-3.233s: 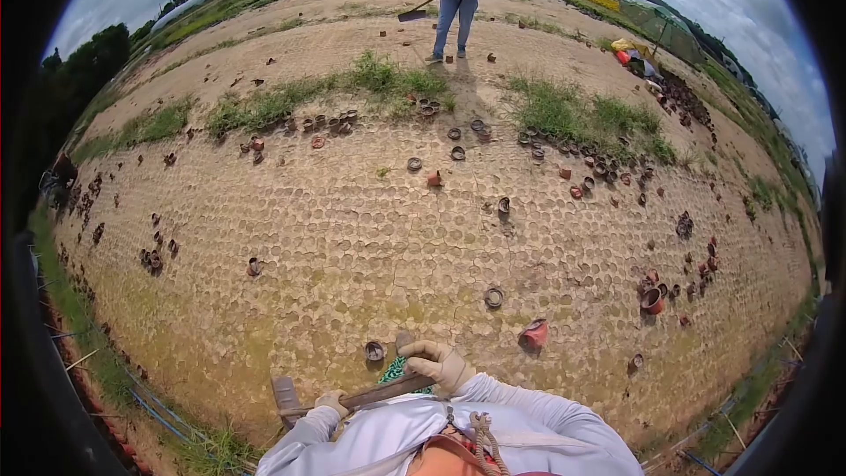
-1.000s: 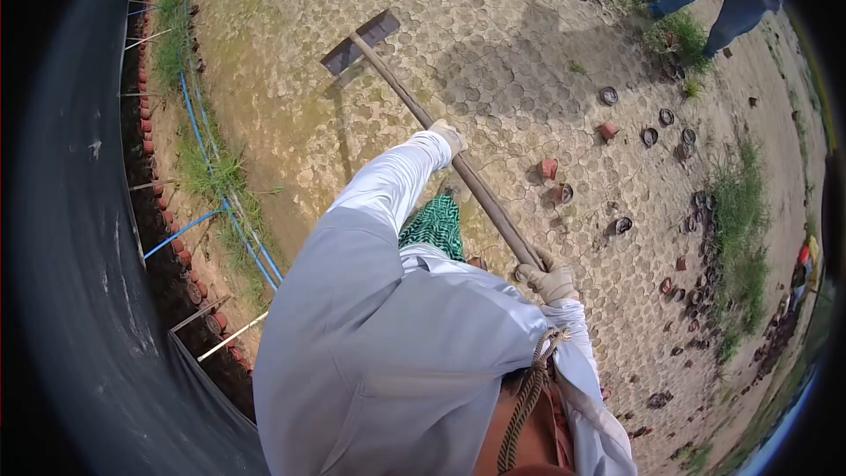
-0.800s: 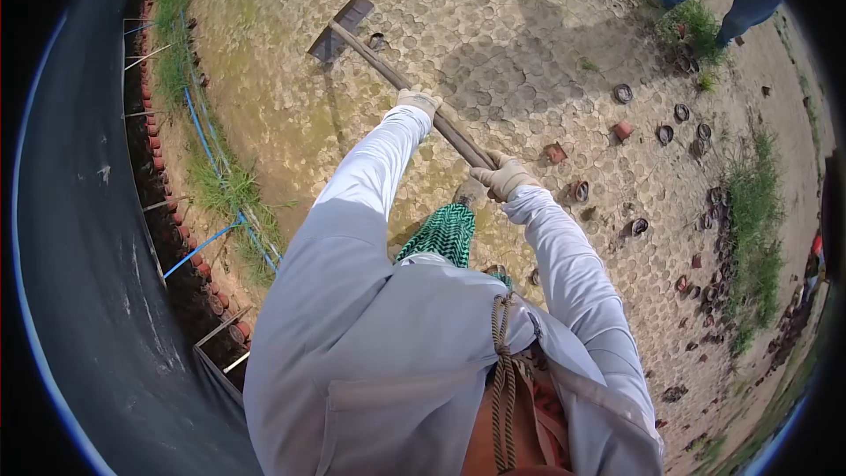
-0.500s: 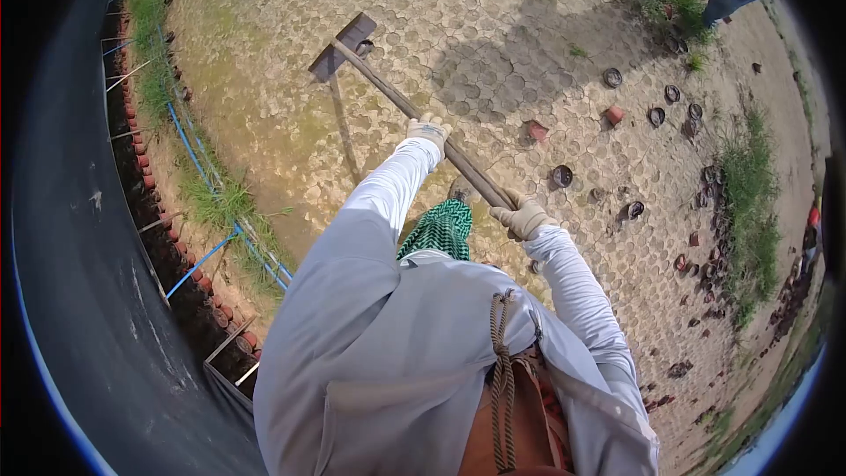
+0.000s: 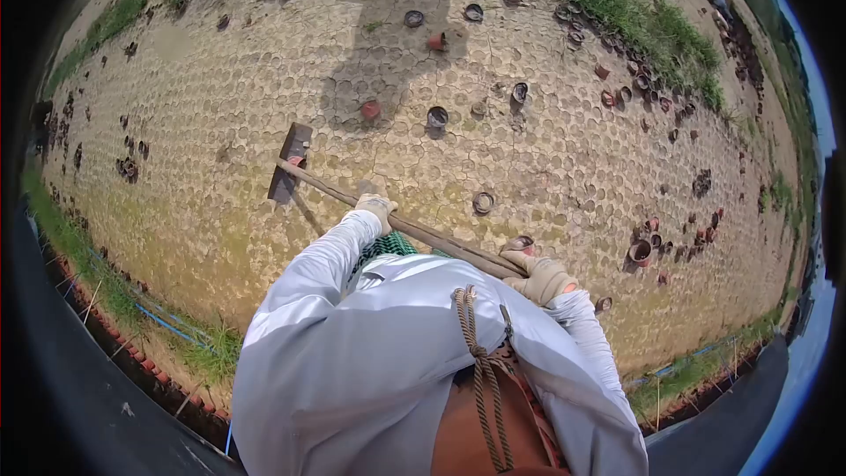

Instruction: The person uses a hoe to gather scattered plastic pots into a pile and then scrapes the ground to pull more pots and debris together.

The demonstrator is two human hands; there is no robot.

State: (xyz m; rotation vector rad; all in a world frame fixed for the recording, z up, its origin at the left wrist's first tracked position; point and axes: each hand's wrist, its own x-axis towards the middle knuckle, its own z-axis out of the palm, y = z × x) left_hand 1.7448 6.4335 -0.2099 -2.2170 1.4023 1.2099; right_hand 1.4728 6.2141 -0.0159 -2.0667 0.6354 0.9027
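A hoe with a long wooden handle and a wide flat blade lies slanted across the view in front of my body. My left hand, in a pale work glove, is wrapped round the middle of the handle. Farther back, near the handle's end, my gloved right hand grips it too. At the far left end, the dark blade is down at the ground, with a reddish pot right beside it. Another small pot lies just beyond my right hand.
Dried, cracked ground carries rows of round pot marks. Black pots and red pots lie scattered ahead. Grass clumps grow at the upper right. Dark sheeting and blue pipes run along the lower left.
My view has turned to the right, and the other person's legs have left it. The hoe lies flatter across the view, its blade lower and farther left, now beside a reddish pot. Both hands keep hold.
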